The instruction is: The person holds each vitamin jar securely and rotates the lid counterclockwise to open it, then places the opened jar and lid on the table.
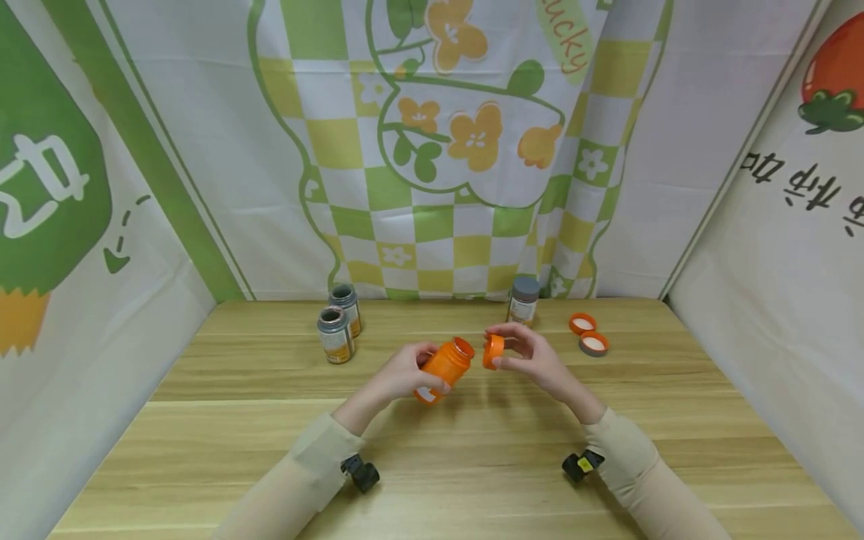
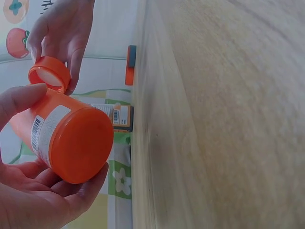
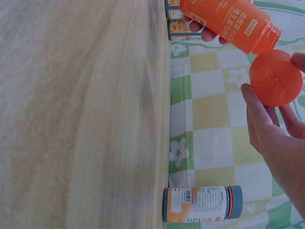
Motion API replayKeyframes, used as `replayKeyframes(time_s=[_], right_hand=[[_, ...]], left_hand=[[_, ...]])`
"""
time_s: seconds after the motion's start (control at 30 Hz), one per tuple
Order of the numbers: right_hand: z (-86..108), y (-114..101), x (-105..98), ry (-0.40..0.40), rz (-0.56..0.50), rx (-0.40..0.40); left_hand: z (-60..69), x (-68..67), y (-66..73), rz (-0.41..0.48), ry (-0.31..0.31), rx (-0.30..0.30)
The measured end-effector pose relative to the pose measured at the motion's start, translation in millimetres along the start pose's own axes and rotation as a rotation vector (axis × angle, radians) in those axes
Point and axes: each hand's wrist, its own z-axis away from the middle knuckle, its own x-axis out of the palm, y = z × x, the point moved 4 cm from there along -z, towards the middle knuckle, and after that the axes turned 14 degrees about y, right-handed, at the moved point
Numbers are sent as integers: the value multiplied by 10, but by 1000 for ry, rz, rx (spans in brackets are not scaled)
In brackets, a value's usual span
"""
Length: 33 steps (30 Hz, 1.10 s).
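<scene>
Holding an uncapped orange bottle [image 1: 447, 365] and an orange cap [image 1: 493, 352] just apart above a wooden table [image 1: 466, 480].
The left hand [image 1: 403, 370], thumb on one side and fingers curled round the other, grips the bottle's body; the bottle is tilted, its open mouth directed toward the cap. The right hand [image 1: 529, 354] pinches the cap between thumb and fingertips just beside that mouth, with the pale lining visible in the left wrist view. To the left stand two open grey jars, the front jar [image 1: 336, 336] and the rear jar [image 1: 346, 306]. Behind the right hand stands a lidded jar [image 1: 523, 300]; farther right, an orange lid [image 1: 583, 323] lies just beside a grey-sided lid [image 1: 594, 344], pale insides upward.
</scene>
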Motion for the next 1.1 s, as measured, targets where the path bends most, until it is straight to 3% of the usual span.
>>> replayKeyframes(time_s=[0.73, 1.03, 1.1], right_hand=[[29, 83, -121, 29, -35, 9], [40, 133, -150, 26, -95, 10], [41, 142, -162, 33, -107, 24]], left_hand=[[2, -85, -44, -7, 49, 12], [203, -185, 260, -34, 63, 41], [221, -200, 276, -41, 75, 48]])
